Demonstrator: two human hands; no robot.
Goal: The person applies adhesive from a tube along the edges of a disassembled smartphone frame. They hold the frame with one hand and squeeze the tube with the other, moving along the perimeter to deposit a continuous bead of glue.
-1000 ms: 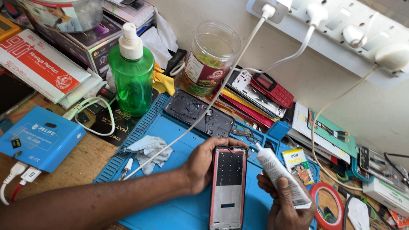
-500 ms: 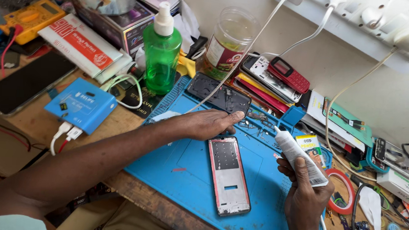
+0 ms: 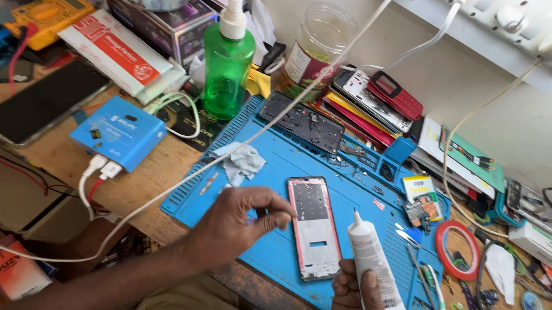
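On the blue rubber work mat (image 3: 350,198) lies a slim phone frame with a red-edged, pale grey inner face (image 3: 314,227), flat and lengthwise, its near end close to the mat's front edge. The left hand (image 3: 240,226) rests on the mat just left of the frame, fingers curled in with thumb and fingertips pinched together at the frame's left edge — whether anything small sits between them cannot be told. The right hand (image 3: 359,304) is closed around the lower body of a white squeeze tube with a narrow pointed nozzle (image 3: 372,260), held upright and slightly tilted, its tip just to the right of the frame and clear of it. A crumpled grey cloth (image 3: 242,162) lies on the mat beyond the left hand, and a dark phone back panel (image 3: 303,121) rests at the mat's far edge. Behind that stand a green plastic spray bottle with a white top (image 3: 229,59) and a clear plastic jar (image 3: 311,48). A small blue box with cables plugged in (image 3: 119,131) sits on the wooden bench left of the mat — a red tape roll (image 3: 458,249) lies to the right.
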